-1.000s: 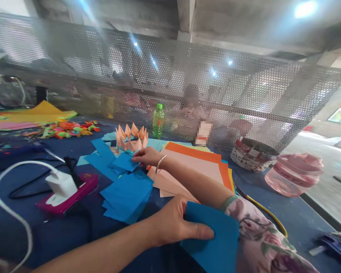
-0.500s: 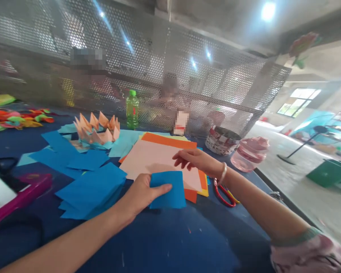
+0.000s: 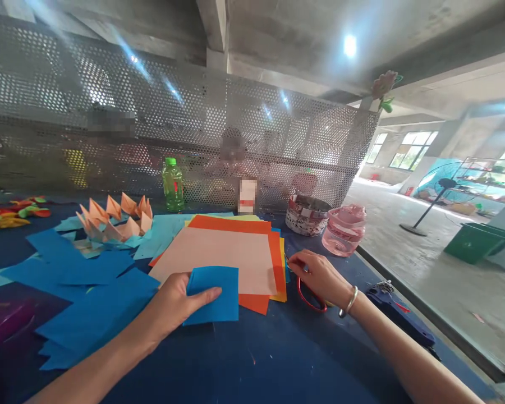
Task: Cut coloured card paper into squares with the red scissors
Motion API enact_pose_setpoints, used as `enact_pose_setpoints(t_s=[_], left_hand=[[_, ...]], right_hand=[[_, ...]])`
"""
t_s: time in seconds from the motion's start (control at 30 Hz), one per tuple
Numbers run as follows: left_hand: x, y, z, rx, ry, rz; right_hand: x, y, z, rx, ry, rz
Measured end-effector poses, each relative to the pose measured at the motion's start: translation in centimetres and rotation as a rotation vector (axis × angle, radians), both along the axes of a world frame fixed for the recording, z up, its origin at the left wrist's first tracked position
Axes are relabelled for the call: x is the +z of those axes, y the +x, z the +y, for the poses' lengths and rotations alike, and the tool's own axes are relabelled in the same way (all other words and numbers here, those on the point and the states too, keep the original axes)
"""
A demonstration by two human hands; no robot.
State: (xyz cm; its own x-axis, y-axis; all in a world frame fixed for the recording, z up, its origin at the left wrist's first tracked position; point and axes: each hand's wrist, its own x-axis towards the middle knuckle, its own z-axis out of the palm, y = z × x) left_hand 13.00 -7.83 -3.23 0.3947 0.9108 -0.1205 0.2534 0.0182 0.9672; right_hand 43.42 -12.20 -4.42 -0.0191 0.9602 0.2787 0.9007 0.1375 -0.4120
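My left hand (image 3: 172,306) pinches a small blue paper square (image 3: 215,294), thumb on top, at the near edge of a stack of pink and orange paper sheets (image 3: 227,252). To the right of that stack, my right hand (image 3: 320,275) rests on red-handled scissors (image 3: 309,296) lying on the dark blue table (image 3: 256,365), with its fingers curled over the handles. A bangle circles the right wrist.
Loose blue paper squares (image 3: 88,303) lie at the left, with a folded peach paper crown (image 3: 115,219) behind them. A green bottle (image 3: 173,184), a woven basket (image 3: 308,214) and a pink jar (image 3: 344,230) stand near the perforated metal screen. A blue glue gun (image 3: 398,311) lies at the right table edge.
My right hand has crossed from the blue pile at the left, over the paper stack, down onto the scissors. My left hand kept hold of the blue square. The view has swung right.
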Motion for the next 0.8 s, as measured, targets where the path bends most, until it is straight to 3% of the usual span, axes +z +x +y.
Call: enact_pose_setpoints(t_s=[0.37,0.63,0.8], left_hand=[[1.3,-0.1,-0.3,-0.036,-0.04,0.006],[0.3,-0.5,0.7,0.046,-0.055,-0.004],[0.2,-1.0,1.4,-0.001,-0.057,0.023]], right_hand=[[-1.3,0.4,0.0,-0.085,-0.007,-0.135],[-1.3,-0.1,-0.2,-0.064,0.033,-0.143],[-1.5,-0.6,-0.4,-0.03,0.068,-0.132]])
